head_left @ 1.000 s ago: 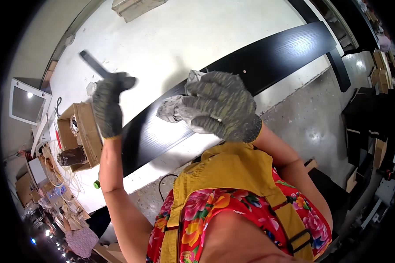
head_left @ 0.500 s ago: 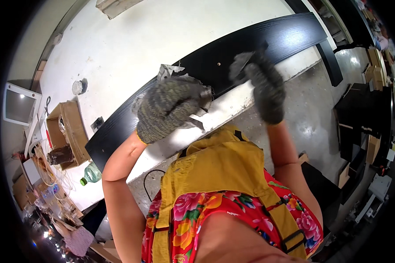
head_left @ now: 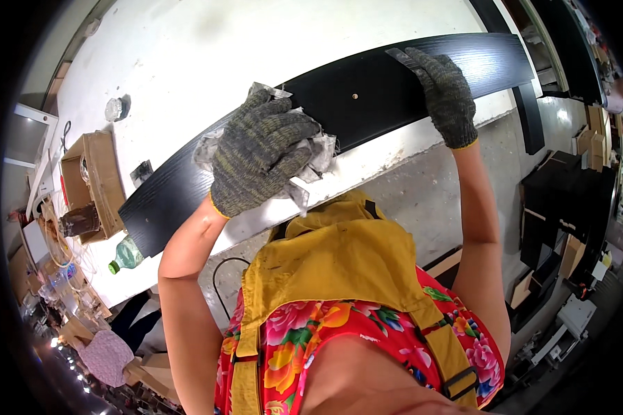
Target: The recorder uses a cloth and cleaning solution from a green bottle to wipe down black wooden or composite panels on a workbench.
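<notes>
A long black wood-grain board (head_left: 374,90) with a small hole lies across the white tabletop (head_left: 187,62). My left hand (head_left: 259,152), in a grey-green knitted glove, presses a crumpled greyish-white rag (head_left: 322,153) onto the board's left half. The fingers lie over the rag, whose edges stick out around the glove. My right hand (head_left: 446,93), gloved alike, is at the board's right part. It grips a thin, flat grey strip like a scraper blade (head_left: 401,59), which points toward the board's far edge. The thumb side of that grip is hidden.
On the left stand an open cardboard box (head_left: 104,187) and a green-capped plastic bottle (head_left: 127,254). A roll of clear tape (head_left: 115,108) sits farther back. A black bar (head_left: 528,121) juts past the table's right edge. Dark panels (head_left: 567,183) are stacked at the right.
My right hand has moved right and away from me along the board, turning so the strip points up-left. My left hand stays on the rag. The whole view has shifted slightly.
</notes>
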Demonstrator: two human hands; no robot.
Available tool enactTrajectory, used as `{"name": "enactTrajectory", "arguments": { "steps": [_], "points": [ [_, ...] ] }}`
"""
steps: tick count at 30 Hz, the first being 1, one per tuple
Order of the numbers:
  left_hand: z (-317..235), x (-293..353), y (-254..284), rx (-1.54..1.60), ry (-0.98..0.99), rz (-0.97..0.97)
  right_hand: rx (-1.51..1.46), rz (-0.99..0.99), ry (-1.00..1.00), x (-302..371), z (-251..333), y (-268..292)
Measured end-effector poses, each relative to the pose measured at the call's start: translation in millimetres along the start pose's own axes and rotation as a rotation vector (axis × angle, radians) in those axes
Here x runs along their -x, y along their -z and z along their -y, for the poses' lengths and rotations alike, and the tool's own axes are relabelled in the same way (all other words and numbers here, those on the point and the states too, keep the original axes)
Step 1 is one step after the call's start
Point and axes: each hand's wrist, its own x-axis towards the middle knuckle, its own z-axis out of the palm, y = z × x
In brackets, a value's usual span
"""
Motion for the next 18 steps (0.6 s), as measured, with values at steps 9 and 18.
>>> {"name": "enactTrajectory", "arguments": {
  "steps": [9,18],
  "points": [
    [3,0,-1,0.009,-0.026,0.012,-0.160,0.052,-0.069,-8,10,11],
    [5,4,1,0.020,0.006,0.044,-0.111,-0.038,-0.062,-6,10,5]
  ]
}}
